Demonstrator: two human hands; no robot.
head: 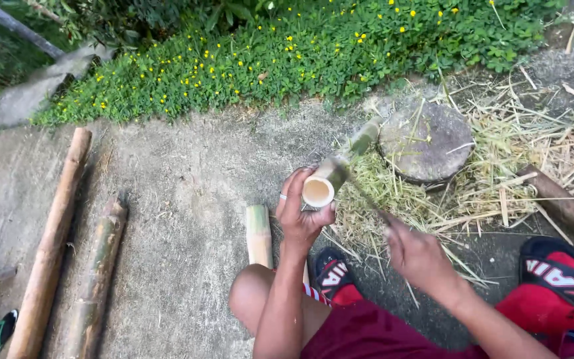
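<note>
My left hand [300,209] grips a hollow green bamboo tube [340,166] near its cut end, which faces me. The tube's far end slants toward a round wooden chopping block [426,139]. My right hand [416,252] is closed around the handle of a blade [360,189], which is motion-blurred and lies against the tube's side just past my left hand. A ring sits on one left finger. Another short bamboo piece [258,234] lies on the ground beside my left knee.
Two long bamboo poles [54,239] [101,266] lie on the concrete at left. Bamboo shavings [499,166] are strewn around the block. A brown log [566,206] lies at right. Green plants with yellow flowers [287,53] border the far side. My feet wear red-and-black sandals [553,266].
</note>
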